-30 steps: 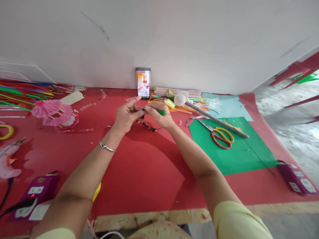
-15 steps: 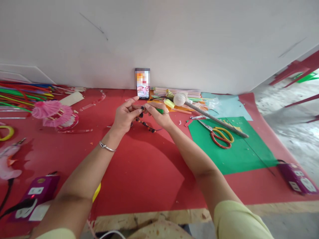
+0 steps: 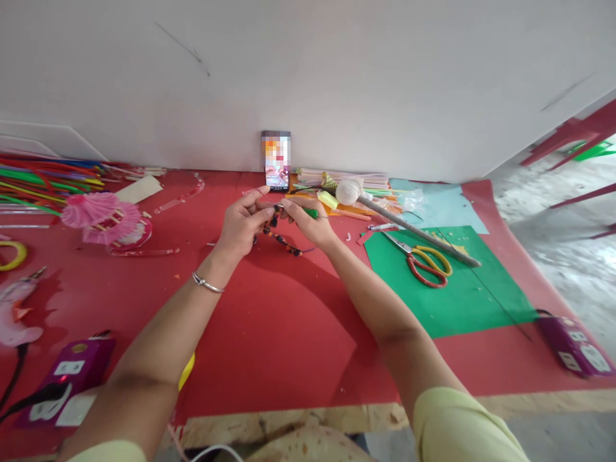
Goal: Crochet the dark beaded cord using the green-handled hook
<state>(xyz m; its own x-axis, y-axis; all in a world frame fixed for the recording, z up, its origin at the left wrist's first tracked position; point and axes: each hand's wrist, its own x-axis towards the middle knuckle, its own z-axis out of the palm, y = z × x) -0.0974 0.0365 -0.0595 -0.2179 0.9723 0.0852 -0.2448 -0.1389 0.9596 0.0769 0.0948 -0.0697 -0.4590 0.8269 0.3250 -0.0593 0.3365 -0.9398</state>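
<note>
Two bare hands meet in the air above a red sheet point(image 3: 269, 333) that covers the table. The left hand point(image 3: 242, 224) pinches a thin stick point(image 3: 270, 206) with its thumb and first finger, and its other fingers are spread out a little. The right hand point(image 3: 308, 226) is curled shut around a green piece point(image 3: 310, 213), and its fingertips touch the same thin stick. The two hands are almost touching each other. A string of dark and orange beads point(image 3: 283, 241) hangs down from between the hands and droops toward the red sheet. It is too small to tell how the beads are fixed on. A silver bangle point(image 3: 206, 283) sits on the left wrist. Behind the hands a phone point(image 3: 276, 160) leans upright against the white wall. To the right a green sheet point(image 3: 452, 289) lies on the red one, and scissors point(image 3: 423, 262) with red and yellow handles lie on it. A long grey stick with a white ball on its end point(image 3: 350, 190) lies near the scissors, partly on the green sheet. Far to the left are pink paper fans point(image 3: 103, 215) and a pile of bright straws point(image 3: 43, 179). A purple power strip point(image 3: 62, 382) sits near the left arm, and another purple power strip point(image 3: 575, 346) sits at the right edge.
</note>
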